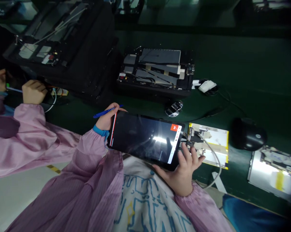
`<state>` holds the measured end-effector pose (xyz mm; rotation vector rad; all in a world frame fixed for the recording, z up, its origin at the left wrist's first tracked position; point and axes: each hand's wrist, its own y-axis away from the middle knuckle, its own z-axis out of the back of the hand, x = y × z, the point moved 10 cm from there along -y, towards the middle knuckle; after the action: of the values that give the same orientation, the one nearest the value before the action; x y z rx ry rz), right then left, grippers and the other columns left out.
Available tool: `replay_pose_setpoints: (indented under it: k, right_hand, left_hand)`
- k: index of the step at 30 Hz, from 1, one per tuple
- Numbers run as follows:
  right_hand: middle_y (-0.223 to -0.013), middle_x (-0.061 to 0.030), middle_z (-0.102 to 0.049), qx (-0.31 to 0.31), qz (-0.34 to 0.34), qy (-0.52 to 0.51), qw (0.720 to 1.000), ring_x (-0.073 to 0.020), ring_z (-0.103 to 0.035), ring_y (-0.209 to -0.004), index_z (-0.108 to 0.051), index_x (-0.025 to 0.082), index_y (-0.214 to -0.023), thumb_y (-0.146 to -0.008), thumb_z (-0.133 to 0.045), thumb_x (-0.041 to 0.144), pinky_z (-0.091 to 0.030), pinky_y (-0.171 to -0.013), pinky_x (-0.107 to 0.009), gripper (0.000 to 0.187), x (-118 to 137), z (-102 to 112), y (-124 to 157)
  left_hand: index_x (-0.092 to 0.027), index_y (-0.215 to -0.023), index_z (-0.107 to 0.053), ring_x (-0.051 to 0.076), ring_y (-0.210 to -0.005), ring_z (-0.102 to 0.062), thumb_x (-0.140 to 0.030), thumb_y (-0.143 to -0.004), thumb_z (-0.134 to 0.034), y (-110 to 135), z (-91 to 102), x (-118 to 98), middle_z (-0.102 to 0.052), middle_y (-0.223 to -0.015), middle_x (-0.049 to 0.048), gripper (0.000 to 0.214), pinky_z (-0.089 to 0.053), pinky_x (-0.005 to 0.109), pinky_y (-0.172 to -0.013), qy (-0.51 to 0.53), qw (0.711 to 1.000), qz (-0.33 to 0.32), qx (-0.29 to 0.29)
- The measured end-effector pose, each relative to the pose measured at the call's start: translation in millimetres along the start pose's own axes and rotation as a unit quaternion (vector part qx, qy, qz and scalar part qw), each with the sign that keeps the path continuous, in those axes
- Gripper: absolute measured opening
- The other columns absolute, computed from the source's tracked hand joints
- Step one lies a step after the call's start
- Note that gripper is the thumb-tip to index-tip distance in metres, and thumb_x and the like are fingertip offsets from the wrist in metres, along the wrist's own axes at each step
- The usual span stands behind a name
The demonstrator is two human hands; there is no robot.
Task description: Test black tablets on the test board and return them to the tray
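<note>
Holding a tablet (140,138) in front of the shirt (155,196), by the near edge of the bench (263,80). Looking mostly black on screen, and glossy enough to catch a bright streak right of centre. Showing a thin red line down the left end, plus a white strip with tiny icons and a red square at the right end. Can't read the small print, honestly.

Got plenty around it too. Seeing a yellow-edged panel (216,138) just past the right end, with a pale cable (215,158) curving over it, then a rounded black device (249,133) and a silver plate (263,170) further right. Spotting a silver counter (174,108) just beyond the far edge, an open unit (157,56) behind that, and a tall black stack (87,64) to the left. Noticing a co-worker's hands (33,91) at far left, well apart.

Gripping the tablet's left end with the left hand (107,119), closed on the edge, with a blue pen (105,111) tucked in the fingers. Spreading the right hand (184,174) wide at the near right corner, partly blocking that corner and a bit of the panel. Can't tell if actually bearing any weight there.
</note>
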<state>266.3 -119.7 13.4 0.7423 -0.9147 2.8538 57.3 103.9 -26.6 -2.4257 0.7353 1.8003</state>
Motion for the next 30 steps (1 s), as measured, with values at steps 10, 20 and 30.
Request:
replay_pose_setpoints:
  k: [10, 20, 30]
  right_hand:
    - [-0.147, -0.0162, -0.033, 0.011, -0.035, -0.019, 0.999, -0.0398, -0.021, -0.140, -0.021, 0.024, -0.145, -0.081, -0.059, 0.032, -0.010, -0.103, -0.075, 0.075, -9, 0, 1]
    - [-0.127, -0.0190, -0.054, 0.075, -0.169, -0.006, 0.983, -0.0352, -0.048, -0.122, -0.029, 0.016, -0.141, -0.086, -0.053, 0.044, -0.024, -0.105, -0.066, 0.067, -113, 30, -39]
    - [-0.130, -0.0167, -0.056, 0.113, -0.123, 0.019, 0.986, -0.0306, -0.054, -0.117, -0.026, 0.016, -0.142, -0.088, -0.050, 0.048, -0.033, -0.103, -0.055, 0.067, -128, 3, -47]
  left_hand:
    - [-0.018, -0.081, -0.046, 0.018, -0.068, -0.064, -0.043, -0.069, -0.076, 0, -0.7, -2, -0.072, -0.081, 0.0039, 0.041, -0.048, 0.028, -0.060, 0.006, 1.000, 0.008, -0.007]
    - [-0.018, -0.080, -0.048, 0.018, -0.066, -0.063, -0.040, -0.069, -0.075, -2, 5.1, -6, -0.071, -0.082, 0.0047, 0.036, -0.048, 0.028, -0.059, -0.005, 1.000, 0.003, -0.026]
    - [-0.018, -0.080, -0.048, 0.017, -0.064, -0.062, -0.041, -0.069, -0.074, -2, 7.9, -6, -0.071, -0.081, 0.0044, 0.036, -0.046, 0.026, -0.056, -0.022, 0.999, 0.011, -0.032]
